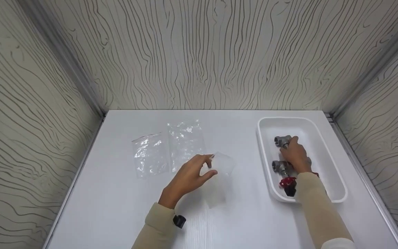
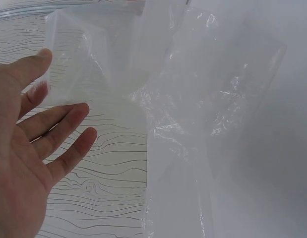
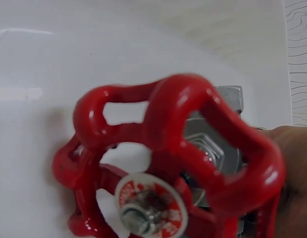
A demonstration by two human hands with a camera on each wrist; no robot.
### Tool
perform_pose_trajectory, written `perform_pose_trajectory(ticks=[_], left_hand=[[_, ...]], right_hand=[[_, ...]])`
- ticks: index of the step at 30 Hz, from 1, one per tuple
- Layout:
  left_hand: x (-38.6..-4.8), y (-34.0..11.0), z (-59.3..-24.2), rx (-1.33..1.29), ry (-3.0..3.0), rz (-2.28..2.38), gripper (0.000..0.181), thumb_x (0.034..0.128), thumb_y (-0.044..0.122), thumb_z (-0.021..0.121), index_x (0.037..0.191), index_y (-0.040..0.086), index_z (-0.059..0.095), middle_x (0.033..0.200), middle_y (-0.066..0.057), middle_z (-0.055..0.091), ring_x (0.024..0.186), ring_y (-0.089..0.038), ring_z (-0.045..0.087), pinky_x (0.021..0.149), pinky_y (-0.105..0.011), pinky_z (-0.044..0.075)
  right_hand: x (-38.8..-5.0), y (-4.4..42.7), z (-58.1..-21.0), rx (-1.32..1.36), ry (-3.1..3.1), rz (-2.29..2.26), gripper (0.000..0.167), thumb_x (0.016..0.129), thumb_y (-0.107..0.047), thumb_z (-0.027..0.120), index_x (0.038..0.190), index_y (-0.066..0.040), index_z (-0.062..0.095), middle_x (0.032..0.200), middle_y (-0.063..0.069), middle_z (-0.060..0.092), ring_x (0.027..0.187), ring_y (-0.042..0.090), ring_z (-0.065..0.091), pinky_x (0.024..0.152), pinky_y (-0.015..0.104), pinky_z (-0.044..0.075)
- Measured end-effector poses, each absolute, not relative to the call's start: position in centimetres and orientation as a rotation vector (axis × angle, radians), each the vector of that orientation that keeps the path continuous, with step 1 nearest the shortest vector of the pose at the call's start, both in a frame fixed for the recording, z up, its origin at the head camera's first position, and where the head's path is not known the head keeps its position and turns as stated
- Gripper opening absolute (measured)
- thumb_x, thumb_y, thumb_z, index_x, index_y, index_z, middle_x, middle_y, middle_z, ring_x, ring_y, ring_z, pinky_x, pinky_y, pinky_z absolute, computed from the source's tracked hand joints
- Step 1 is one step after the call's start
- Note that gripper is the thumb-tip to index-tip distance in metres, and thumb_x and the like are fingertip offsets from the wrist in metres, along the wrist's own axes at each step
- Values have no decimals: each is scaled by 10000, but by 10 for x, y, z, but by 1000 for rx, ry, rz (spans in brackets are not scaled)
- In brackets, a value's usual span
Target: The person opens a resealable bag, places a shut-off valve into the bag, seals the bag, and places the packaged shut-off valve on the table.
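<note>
My left hand [image 1: 188,176] holds a clear plastic bag [image 1: 221,180] upright near the table's middle. In the left wrist view, the thumb and a finger of this hand [image 2: 29,134] pinch the edge of the bag [image 2: 93,49]; the other fingers are spread. Inside the white tray [image 1: 261,152], my right hand [image 1: 295,155] grips the rear metal valve [image 1: 282,141]. A second metal valve [image 1: 279,167] with a red handwheel [image 1: 287,182] lies nearer the front. A red handwheel [image 3: 178,114] fills much of the right wrist view, with the right hand [image 3: 297,173] partly visible behind it.
Two flat clear bags, one at the left [image 1: 150,155] and one beside it [image 1: 186,141], lie on the white table [image 1: 116,207]. The tray stands at the table's right. Wood-patterned panels [image 1: 202,52] rise behind and at both sides.
</note>
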State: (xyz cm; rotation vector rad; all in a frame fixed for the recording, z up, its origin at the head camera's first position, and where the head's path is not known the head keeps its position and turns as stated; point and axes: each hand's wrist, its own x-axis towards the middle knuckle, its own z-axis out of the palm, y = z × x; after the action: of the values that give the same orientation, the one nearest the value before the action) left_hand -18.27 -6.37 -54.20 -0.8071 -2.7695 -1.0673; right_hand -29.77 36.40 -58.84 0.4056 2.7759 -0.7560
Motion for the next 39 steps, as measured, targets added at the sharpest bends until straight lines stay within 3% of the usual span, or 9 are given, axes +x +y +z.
perform_pose_trajectory(ticks=[4, 7, 15, 19, 24, 33, 39], left_hand=[[-183, -63, -541, -818, -2752, -1053, 255, 1047, 396, 692, 1143, 178, 601, 1504, -6, 636, 1370, -195, 622, 1017, -360, 592], [-183, -63, -541, -825, -2739, -1045, 258, 1048, 399, 689, 1143, 177, 600, 1498, -17, 640, 1350, -200, 635, 985, -357, 599], [-183, -61, -539, -839, -2737, -1060, 279, 1045, 402, 692, 1157, 164, 599, 1495, -26, 641, 1358, -204, 631, 986, -349, 598], [-184, -62, -539, -847, -2726, -1060, 261, 1041, 392, 700, 1145, 177, 593, 1495, -17, 639, 1366, -195, 624, 955, -334, 594], [-184, -62, -540, -826, -2737, -1068, 270, 1036, 384, 711, 1157, 174, 591, 1498, -1, 638, 1383, -185, 615, 1005, -341, 594], [-185, -59, -540, -839, -2750, -1050, 289, 1037, 386, 709, 1173, 158, 595, 1490, -10, 643, 1371, -192, 622, 1044, -356, 586], [-185, -57, -540, -846, -2745, -1047, 296, 1038, 394, 706, 1210, 174, 609, 1457, -16, 659, 1323, -182, 645, 989, -340, 594]], right_hand=[[-295, 363, -588, 433, 2799, -755, 678, 1066, -278, 454, 1600, 42, 186, 1342, 406, 541, 997, 433, 619, 724, 487, 501], [-293, 362, -587, 447, 2798, -765, 645, 1064, -274, 446, 1586, 29, 219, 1300, 384, 560, 919, 393, 621, 665, 424, 475], [-293, 365, -590, 451, 2818, -780, 537, 1049, -269, 465, 1477, 22, 325, 1193, 324, 597, 880, 370, 621, 675, 443, 477], [-294, 367, -589, 430, 2811, -802, 551, 1020, -244, 462, 1480, 28, 330, 1253, 339, 578, 924, 393, 608, 705, 466, 476], [-294, 367, -586, 397, 2783, -860, 613, 1004, -242, 471, 1530, 39, 327, 1281, 322, 566, 883, 346, 593, 691, 415, 462], [-291, 367, -584, 386, 2812, -984, 559, 1007, -188, 520, 1473, 82, 371, 1101, 247, 631, 797, 259, 613, 607, 310, 483], [-290, 369, -578, 369, 2866, -968, 517, 1002, -187, 522, 1438, 65, 405, 1032, 208, 650, 793, 252, 608, 616, 310, 472]])
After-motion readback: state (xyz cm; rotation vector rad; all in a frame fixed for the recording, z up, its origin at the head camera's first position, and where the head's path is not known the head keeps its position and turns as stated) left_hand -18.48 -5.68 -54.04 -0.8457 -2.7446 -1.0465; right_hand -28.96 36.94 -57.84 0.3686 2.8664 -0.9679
